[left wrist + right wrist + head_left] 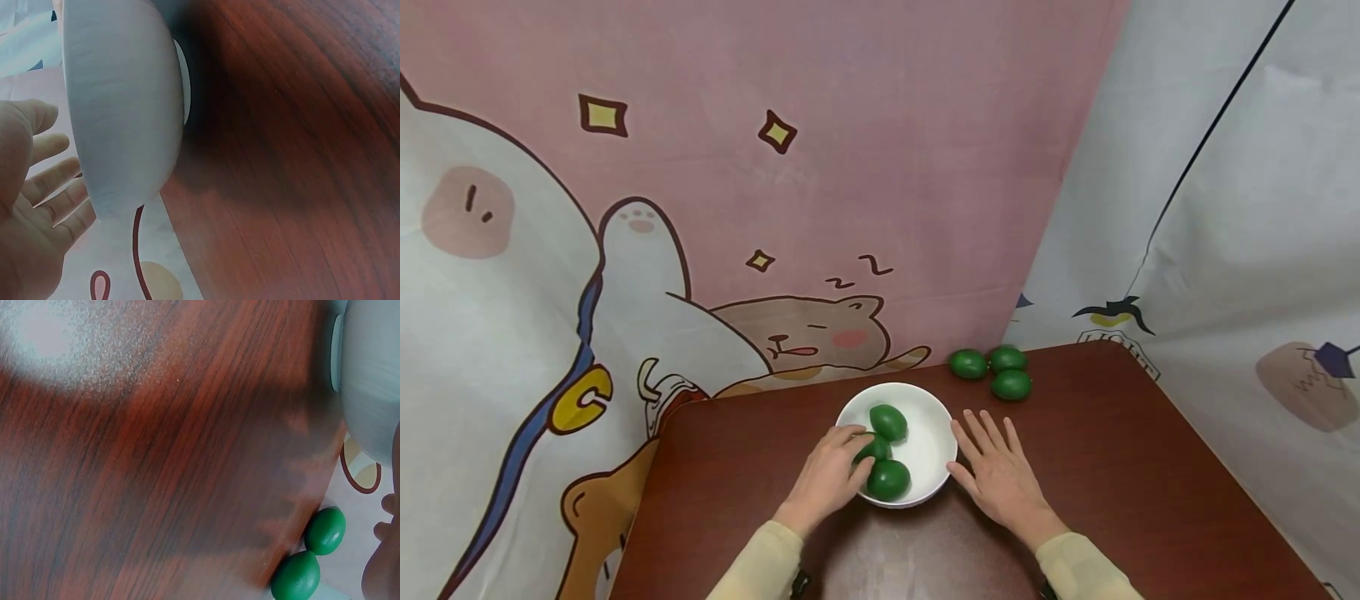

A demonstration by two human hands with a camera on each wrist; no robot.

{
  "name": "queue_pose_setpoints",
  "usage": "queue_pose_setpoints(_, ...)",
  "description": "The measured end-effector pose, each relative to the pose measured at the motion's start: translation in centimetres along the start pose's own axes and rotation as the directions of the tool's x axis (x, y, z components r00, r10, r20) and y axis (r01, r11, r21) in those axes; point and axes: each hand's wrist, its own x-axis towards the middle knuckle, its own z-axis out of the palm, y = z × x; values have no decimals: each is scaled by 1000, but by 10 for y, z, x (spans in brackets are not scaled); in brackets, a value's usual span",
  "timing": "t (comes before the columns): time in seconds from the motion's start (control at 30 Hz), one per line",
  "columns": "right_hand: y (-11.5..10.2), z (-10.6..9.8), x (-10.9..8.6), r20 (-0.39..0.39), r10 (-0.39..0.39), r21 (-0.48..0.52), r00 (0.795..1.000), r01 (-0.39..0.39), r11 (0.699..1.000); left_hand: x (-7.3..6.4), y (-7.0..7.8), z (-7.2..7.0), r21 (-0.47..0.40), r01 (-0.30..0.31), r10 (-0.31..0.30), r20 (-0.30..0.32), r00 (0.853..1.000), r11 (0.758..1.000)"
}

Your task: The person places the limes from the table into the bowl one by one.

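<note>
A white bowl [931, 429] stands on the table with three green limes inside, the rear lime [888, 422], the middle lime [880, 448] and the front lime [888, 480]. My left hand [829, 475] reaches over the bowl's left rim. Its fingers are spread and slightly bent, with the fingertips right at the middle lime, which they partly cover. In the left wrist view the bowl's wall [122, 112] hides the limes. Flat and with fingers extended, my right hand [1002, 481] lies along the bowl's right side, its thumb and index fingertip close to the rim.
Three more green limes sit in a cluster at the table's back edge, among them the left one [968, 364] and the front one [1011, 385]. The reddish-brown wooden table [1120, 467] meets a printed cartoon cloth [880, 183] at the back.
</note>
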Motion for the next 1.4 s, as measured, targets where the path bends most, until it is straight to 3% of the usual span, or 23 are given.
queue_pose_setpoints(0.4,1,1,0,4,2,4,1000,-2,1000,-3,-5,-4,-15,48,-49,-43,998,999)
queue_pose_setpoints(0.8,-1,0,-1,16,13,1,1000,-13,1000,-10,-18,4,-28,81,-85,-200,976,996)
queue_pose_setpoints(1.13,-1,-1,0,14,8,-4,1000,-8,1000,-20,-26,12,-91,242,-255,-170,952,966)
queue_pose_setpoints(1.4,-1,0,0,11,11,-2,1000,-11,1000,-27,-32,19,-78,272,-281,-141,949,959)
